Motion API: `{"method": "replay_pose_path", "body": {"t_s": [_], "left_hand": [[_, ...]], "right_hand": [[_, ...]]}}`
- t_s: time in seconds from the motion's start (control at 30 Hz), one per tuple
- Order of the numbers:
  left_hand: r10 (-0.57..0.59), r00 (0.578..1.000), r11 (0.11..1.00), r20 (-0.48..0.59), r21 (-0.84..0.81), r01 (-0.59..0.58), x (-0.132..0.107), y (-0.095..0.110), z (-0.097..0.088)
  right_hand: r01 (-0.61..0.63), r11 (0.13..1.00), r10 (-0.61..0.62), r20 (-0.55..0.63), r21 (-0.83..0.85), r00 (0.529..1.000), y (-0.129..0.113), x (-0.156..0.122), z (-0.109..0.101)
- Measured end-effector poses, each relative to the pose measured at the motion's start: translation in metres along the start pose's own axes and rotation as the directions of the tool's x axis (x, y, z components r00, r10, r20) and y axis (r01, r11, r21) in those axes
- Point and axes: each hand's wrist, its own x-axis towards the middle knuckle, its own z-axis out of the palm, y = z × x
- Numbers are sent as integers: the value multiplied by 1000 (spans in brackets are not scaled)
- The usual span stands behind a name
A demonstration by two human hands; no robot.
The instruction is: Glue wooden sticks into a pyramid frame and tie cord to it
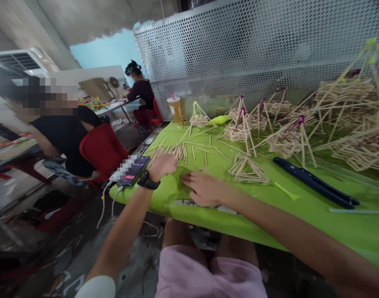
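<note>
Several tied stick frames (pixel 236 133) stand at right; loose sticks (pixel 181 153) lie on the table (pixel 304 223) just beyond my left hand (pixel 164 165), so work remains, I judge. Left fingers curled, grip hidden. Right hand (pixel 209 189) reaches in, fingers bent; cannot tell if pinching.

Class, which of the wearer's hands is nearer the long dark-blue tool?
Right. The right hand is left of the tool; the left hand is farther left, beside tan sticks.
</note>
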Motion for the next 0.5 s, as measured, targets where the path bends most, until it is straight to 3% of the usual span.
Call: {"method": "replay_pose_path", "body": {"t_s": [0.1, 0.2, 0.27, 0.33, 0.43, 0.5], "left_hand": [[-98, 994, 989, -39, 107, 102, 6, 6, -13], [-57, 991, 986, -124, 149, 76, 15, 18, -24], [53, 979, 986, -199, 168, -19, 25, 26, -24], [171, 960, 973, -222, 190, -129, 37, 32, -15], [200, 968, 968, -154, 181, -171, 48, 35, 5], [200, 969, 968, -148, 183, -172, 48, 32, 18]], "right_hand": [[226, 951, -248, 85, 209, 965, -20, -3, 8], [284, 868, -339, 69, 408, 938, -22, -4, 7], [243, 860, -260, -23, 448, 965, -7, -4, -3], [143, 905, -95, -137, 401, 986, 18, -5, -16], [-108, 982, 138, -201, 152, 970, 56, -7, -33], [-267, 964, 262, -177, -2, 949, 74, -10, -38]]}}
